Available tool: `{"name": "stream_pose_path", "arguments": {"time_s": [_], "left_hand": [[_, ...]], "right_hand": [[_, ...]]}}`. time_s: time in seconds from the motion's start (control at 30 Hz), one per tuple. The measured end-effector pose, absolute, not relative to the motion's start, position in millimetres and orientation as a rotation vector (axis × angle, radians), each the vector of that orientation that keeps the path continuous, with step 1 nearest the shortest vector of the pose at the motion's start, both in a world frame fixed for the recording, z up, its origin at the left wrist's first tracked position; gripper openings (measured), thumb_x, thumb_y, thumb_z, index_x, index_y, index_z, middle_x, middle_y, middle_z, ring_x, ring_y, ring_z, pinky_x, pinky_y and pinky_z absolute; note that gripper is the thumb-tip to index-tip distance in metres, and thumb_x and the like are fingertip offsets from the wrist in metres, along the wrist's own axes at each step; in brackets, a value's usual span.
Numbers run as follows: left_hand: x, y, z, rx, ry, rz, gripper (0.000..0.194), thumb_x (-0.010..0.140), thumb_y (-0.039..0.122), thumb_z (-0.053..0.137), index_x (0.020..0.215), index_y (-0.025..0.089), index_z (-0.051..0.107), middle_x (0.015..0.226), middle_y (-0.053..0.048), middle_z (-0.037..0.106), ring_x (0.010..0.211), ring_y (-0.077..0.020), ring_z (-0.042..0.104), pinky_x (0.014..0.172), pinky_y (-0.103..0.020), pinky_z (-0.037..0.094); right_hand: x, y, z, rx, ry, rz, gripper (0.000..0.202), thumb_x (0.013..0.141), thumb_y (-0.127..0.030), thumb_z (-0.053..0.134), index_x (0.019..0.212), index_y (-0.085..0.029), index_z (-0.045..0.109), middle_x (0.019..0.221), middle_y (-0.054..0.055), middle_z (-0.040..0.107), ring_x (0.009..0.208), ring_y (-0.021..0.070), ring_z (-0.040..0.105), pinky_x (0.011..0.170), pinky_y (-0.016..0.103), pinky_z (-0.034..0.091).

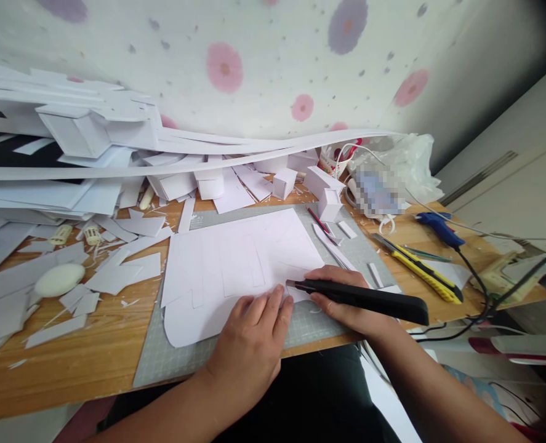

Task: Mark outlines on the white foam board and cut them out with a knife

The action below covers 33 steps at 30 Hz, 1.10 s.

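Observation:
A white sheet [236, 264] with faint drawn lines lies on the grey cutting mat [189, 360]. My left hand [254, 332] rests flat on the sheet's lower edge, fingers stretched out and holding nothing. In my right hand [341, 301] is a black utility knife [369, 298]. Its blade tip touches or hovers just over the sheet, close to my left fingertips; which of these I cannot tell. Beyond the knife lie white paper strips [330, 243] and a thin red pen-like tool [317, 221].
Paper scraps [129, 271] and a white oval object [60, 280] cover the table's left side. Small white paper boxes [284, 183] stand behind the mat. To the right are a yellow utility knife [423, 271] and a blue glue gun [441, 227] with its cord.

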State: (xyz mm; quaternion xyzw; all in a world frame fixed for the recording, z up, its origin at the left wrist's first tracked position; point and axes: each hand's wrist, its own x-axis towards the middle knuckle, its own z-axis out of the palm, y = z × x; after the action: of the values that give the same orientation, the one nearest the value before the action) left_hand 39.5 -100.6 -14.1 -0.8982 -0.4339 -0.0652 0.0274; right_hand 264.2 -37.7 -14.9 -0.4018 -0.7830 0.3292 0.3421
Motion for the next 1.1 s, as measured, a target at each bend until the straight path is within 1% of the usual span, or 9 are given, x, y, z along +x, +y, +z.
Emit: {"name": "stream_pose_path", "arguments": {"time_s": [0.13,0.23,0.43,0.63,0.87,1.1], "left_hand": [[39.6,-100.5,-13.8,-2.781,-1.341,-0.209,0.068,0.072,0.021,0.056,0.137,0.01,0.042,0.146,-0.017,0.04,0.114,-0.0282,0.047,0.093,-0.045,0.043],[39.7,-100.1,-13.7,-2.772,-1.336,-0.218,0.066,0.072,0.019,0.055,0.136,0.01,0.043,0.145,-0.017,0.041,0.114,-0.0282,0.047,0.092,-0.044,0.043],[40.3,-99.4,-13.9,-2.773,-1.342,-0.211,0.067,0.072,0.02,0.056,0.136,0.01,0.043,0.145,-0.017,0.042,0.113,-0.0284,0.048,0.092,-0.045,0.043],[41.3,-99.9,-12.4,-2.773,-1.363,-0.199,0.066,0.071,0.021,0.057,0.135,0.01,0.044,0.144,-0.017,0.043,0.111,-0.028,0.049,0.091,-0.045,0.044],[42.3,-99.6,-10.7,-2.763,-1.362,-0.192,0.064,0.073,0.019,0.053,0.135,0.01,0.045,0.143,-0.017,0.044,0.113,-0.0277,0.048,0.091,-0.045,0.044],[43.0,-99.0,-9.9,-2.763,-1.358,-0.164,0.067,0.069,0.019,0.055,0.135,0.01,0.046,0.142,-0.017,0.045,0.11,-0.0281,0.049,0.089,-0.045,0.045]], "right_hand": [[264.4,-37.7,-15.8,-1.052,-2.042,0.85,0.023,0.082,-0.023,0.066,0.105,-0.024,0.066,0.096,0.004,0.07,0.086,0.0166,0.066,0.079,0.028,0.053],[263.5,-37.7,-14.2,-1.066,-2.051,0.848,0.022,0.083,-0.023,0.065,0.104,-0.023,0.066,0.095,0.004,0.07,0.086,0.017,0.066,0.078,0.028,0.052],[260.7,-38.7,-9.9,-1.077,-2.057,0.824,0.021,0.081,-0.022,0.065,0.102,-0.02,0.067,0.09,0.005,0.069,0.081,0.0173,0.066,0.072,0.028,0.052],[263.8,-38.4,-9.4,-1.018,-2.095,0.829,0.023,0.082,-0.02,0.065,0.104,-0.022,0.066,0.091,0.004,0.069,0.082,0.0158,0.065,0.075,0.027,0.051],[267.5,-38.5,-11.8,-0.995,-2.099,0.802,0.026,0.08,-0.018,0.066,0.105,-0.024,0.066,0.09,0.002,0.069,0.08,0.015,0.065,0.073,0.026,0.052],[269.7,-37.9,-10.6,-0.981,-2.14,0.78,0.026,0.08,-0.018,0.067,0.105,-0.023,0.065,0.091,0.003,0.069,0.081,0.0152,0.066,0.073,0.025,0.052]]}}
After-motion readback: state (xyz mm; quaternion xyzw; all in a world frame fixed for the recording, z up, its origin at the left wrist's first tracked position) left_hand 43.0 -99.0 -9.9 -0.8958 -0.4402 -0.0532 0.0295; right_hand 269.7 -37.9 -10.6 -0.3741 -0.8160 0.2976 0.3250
